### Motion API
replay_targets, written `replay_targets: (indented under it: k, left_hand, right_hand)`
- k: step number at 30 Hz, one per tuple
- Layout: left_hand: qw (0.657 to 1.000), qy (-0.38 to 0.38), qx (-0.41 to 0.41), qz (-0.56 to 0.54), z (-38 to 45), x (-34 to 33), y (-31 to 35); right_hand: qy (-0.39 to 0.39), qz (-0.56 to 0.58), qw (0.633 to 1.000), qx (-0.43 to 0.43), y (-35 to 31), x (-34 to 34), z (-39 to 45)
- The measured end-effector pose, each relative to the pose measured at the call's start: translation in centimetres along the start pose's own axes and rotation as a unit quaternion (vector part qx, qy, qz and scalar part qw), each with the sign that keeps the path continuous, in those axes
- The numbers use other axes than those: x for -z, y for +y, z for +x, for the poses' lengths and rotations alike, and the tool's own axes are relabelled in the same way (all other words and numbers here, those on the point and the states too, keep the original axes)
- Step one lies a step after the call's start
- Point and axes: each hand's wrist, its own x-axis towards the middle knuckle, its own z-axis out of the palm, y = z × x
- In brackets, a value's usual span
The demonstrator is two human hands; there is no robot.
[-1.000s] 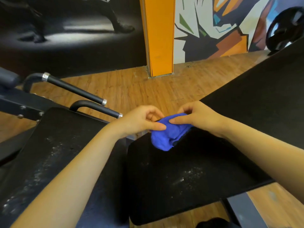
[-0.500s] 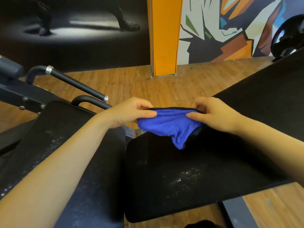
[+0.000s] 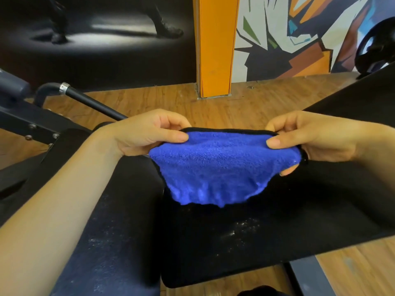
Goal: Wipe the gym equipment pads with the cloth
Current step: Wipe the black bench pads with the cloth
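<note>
Hands drawn further apart, blue cloth now stretched wide, both hands' fingers pinching its top corners

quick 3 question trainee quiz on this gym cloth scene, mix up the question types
1. True or false: the blue cloth lies flat on the right pad.
2. Which hands grip the cloth? A) left only B) right only C) both
3. Fill in: white specks show on the right pad and on the ___ pad.

Key
1. False. It is held up, stretched between the left hand and the right hand, its lower edge hanging over the right pad.
2. C
3. left
</note>
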Motion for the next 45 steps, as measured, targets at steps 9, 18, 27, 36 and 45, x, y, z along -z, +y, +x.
replay_targets:
  k: [9, 18, 27, 36, 45]
  left_hand:
    - [0.984, 0.093, 0.093, 0.118, 5.5, -1.7, -6.0]
    - [0.980, -0.086, 0.127, 0.125, 3.7, -1.8, -6.8]
    - [0.973, -0.039, 0.190, 0.125, 4.6, -5.3, -10.6]
    - [0.962, 0.016, 0.169, 0.214, 6.3, -7.3, -14.0]
    - [0.960, -0.083, 0.133, -0.232, 3.5, -4.9, -10.7]
  right_hand:
    - [0.216, -0.386, 0.897, -0.012, 4.1, 2.3, 4.4]
    - [0.129, -0.467, 0.875, 0.018, 4.0, -1.3, 2.0]
    - [0.132, -0.489, 0.862, -0.035, 7.9, -3.1, 3.5]
    - [0.098, -0.524, 0.837, -0.123, 8.1, -3.7, 5.9]
    - [0.058, -0.075, 0.993, -0.067, 7.5, -2.6, 5.4]
